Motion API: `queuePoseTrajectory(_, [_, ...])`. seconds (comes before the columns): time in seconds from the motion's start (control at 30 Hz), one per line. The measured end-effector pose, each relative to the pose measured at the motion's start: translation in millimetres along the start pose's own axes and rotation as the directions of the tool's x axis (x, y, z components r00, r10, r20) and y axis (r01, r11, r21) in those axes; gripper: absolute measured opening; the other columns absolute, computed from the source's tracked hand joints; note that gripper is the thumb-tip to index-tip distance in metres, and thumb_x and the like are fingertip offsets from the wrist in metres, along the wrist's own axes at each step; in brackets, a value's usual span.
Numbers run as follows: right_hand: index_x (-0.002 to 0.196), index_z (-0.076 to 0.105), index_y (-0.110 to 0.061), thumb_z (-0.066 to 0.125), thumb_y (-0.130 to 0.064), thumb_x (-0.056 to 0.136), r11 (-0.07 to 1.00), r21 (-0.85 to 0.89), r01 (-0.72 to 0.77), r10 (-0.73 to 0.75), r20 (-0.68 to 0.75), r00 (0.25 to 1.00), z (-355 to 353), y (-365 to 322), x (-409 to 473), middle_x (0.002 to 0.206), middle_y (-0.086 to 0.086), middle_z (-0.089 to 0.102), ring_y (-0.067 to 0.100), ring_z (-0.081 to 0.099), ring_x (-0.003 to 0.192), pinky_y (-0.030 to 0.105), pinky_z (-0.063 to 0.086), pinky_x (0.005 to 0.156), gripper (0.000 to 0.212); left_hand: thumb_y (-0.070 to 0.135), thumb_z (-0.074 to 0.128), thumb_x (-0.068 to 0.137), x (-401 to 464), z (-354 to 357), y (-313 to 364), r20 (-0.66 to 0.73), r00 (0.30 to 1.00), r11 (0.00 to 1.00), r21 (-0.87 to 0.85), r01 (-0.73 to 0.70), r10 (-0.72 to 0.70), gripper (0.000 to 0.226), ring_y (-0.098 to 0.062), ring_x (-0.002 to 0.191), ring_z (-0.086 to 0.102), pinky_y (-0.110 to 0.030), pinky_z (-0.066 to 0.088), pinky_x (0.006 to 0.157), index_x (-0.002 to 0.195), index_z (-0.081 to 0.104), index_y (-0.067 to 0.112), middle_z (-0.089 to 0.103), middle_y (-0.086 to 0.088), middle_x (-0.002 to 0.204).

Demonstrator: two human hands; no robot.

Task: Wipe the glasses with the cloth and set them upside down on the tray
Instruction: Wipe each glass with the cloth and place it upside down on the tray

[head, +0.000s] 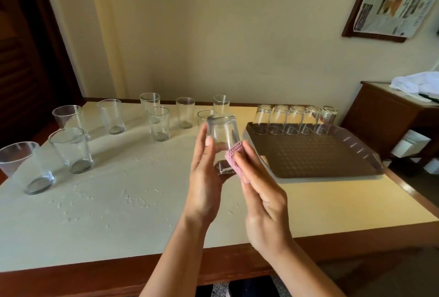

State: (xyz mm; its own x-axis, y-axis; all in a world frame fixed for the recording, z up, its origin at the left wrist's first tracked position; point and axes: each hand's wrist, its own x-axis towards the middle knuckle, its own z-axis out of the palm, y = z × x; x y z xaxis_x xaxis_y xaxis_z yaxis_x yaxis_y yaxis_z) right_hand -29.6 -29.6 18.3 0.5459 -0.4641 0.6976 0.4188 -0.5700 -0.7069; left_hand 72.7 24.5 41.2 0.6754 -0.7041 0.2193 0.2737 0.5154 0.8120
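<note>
Five glasses [294, 119] sit inverted on tray [308, 156], mid-right; approx. nine wait on desk [118, 201]. Our left hand [204, 178] holds glass [222, 140] at centre, right hand [261, 201] presses cloth [234, 156] to it.

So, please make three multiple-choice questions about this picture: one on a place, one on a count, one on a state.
1. Where on the tray do the upturned glasses stand?
A. along its far edge
B. in its middle
C. along its near edge

2. How many glasses stand on the tray?
A. three
B. five
C. eight

3. How is the held glass turned between the hands?
A. mouth up
B. lying flat
C. base up

Answers:
1 A: the row lines the far rim.
2 B: five stand side by side.
3 C: the left hand holds it base up, while the right hand presses the pink cloth to it.
</note>
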Motion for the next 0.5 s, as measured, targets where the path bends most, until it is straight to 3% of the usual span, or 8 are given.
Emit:
queuePoseTrajectory(0.1, [0.143, 0.054, -0.002, 0.044, 0.006, 0.103, 0.999, 0.032, -0.004, 0.004, 0.006, 1.000, -4, -2, 14, 0.160, 0.017, 0.040, 0.032, 0.051, 0.140, 0.051, 0.045, 0.113, 0.043, 0.045, 0.047, 0.105, -6, -7, -7, 0.060, 0.998, 0.999, 0.033, 0.021, -0.023, 0.056, -0.036, 0.129, 0.063, -0.057, 0.049, 0.109, 0.158, 0.031, 0.045, 0.063, -0.003, 0.145])
queuePoseTrajectory(0.2, [0.143, 0.049, -0.006, 0.045, -0.002, 0.104, 0.999, -0.009, -0.047, 0.047, -0.034, 0.998, -13, -5, 44, 0.158, 0.011, 0.043, 0.023, 0.047, 0.144, 0.041, 0.039, 0.119, 0.039, 0.042, 0.067, 0.096, -12, 0, -9, 0.009, 0.999, 0.998, 0.039, 0.040, -0.040, 0.070, -0.046, 0.104, 0.065, -0.060, 0.051, 0.106, 0.158, 0.036, 0.033, 0.066, -0.011, 0.131])
queuePoseTrajectory(0.27, [0.144, 0.051, -0.008, 0.046, -0.007, 0.106, 0.999, -0.023, -0.032, 0.032, -0.002, 0.999, -12, -5, 42, 0.157, 0.007, 0.046, 0.027, 0.044, 0.146, 0.049, 0.038, 0.119, 0.039, 0.038, 0.069, 0.097, -10, 3, -6, -0.030, 1.000, 0.999, 0.041, 0.009, -0.007, 0.049, -0.035, 0.093, 0.063, -0.053, 0.053, 0.098, 0.138, 0.057, 0.014, 0.071, -0.008, 0.112])
queuePoseTrajectory(0.3, [0.145, 0.052, -0.009, 0.046, -0.005, 0.106, 1.000, -0.016, -0.026, 0.026, 0.026, 0.999, -8, -5, 33, 0.158, 0.007, 0.045, 0.029, 0.044, 0.146, 0.053, 0.039, 0.117, 0.039, 0.039, 0.067, 0.099, -7, 4, -3, -0.048, 0.999, 0.999, 0.039, 0.009, -0.007, 0.037, -0.028, 0.089, 0.065, -0.047, 0.055, 0.092, 0.126, 0.065, 0.014, 0.073, -0.005, 0.105])
queuePoseTrajectory(0.37, [0.145, 0.054, -0.010, 0.046, 0.000, 0.105, 1.000, -0.021, -0.024, 0.024, 0.039, 0.999, -2, -2, 9, 0.160, 0.009, 0.042, 0.032, 0.045, 0.145, 0.054, 0.042, 0.115, 0.042, 0.047, 0.061, 0.095, -3, 2, 1, -0.062, 0.997, 0.999, 0.010, 0.046, -0.046, 0.034, -0.021, 0.091, 0.069, -0.038, 0.055, 0.085, 0.115, 0.070, 0.021, 0.075, -0.004, 0.104])
queuePoseTrajectory(0.43, [0.144, 0.054, -0.006, 0.046, 0.003, 0.103, 0.999, -0.038, 0.001, 0.000, 0.041, 0.999, -2, -1, -2, 0.160, 0.012, 0.041, 0.034, 0.046, 0.144, 0.056, 0.044, 0.113, 0.042, 0.056, 0.052, 0.094, -2, -4, 0, -0.030, 0.994, 0.994, 0.010, 0.105, -0.104, 0.045, -0.021, 0.100, 0.072, -0.040, 0.054, 0.089, 0.129, 0.065, 0.031, 0.075, -0.001, 0.118])
queuePoseTrajectory(0.5, [0.143, 0.050, 0.001, 0.045, 0.007, 0.102, 1.000, -0.015, 0.008, -0.008, 0.035, 0.999, -8, -5, 11, 0.160, 0.017, 0.039, 0.030, 0.052, 0.140, 0.049, 0.047, 0.112, 0.041, 0.054, 0.046, 0.103, -6, -5, -2, 0.072, 0.985, 0.986, 0.063, 0.153, -0.157, 0.051, -0.024, 0.109, 0.070, -0.046, 0.052, 0.097, 0.150, 0.051, 0.033, 0.071, -0.003, 0.134])
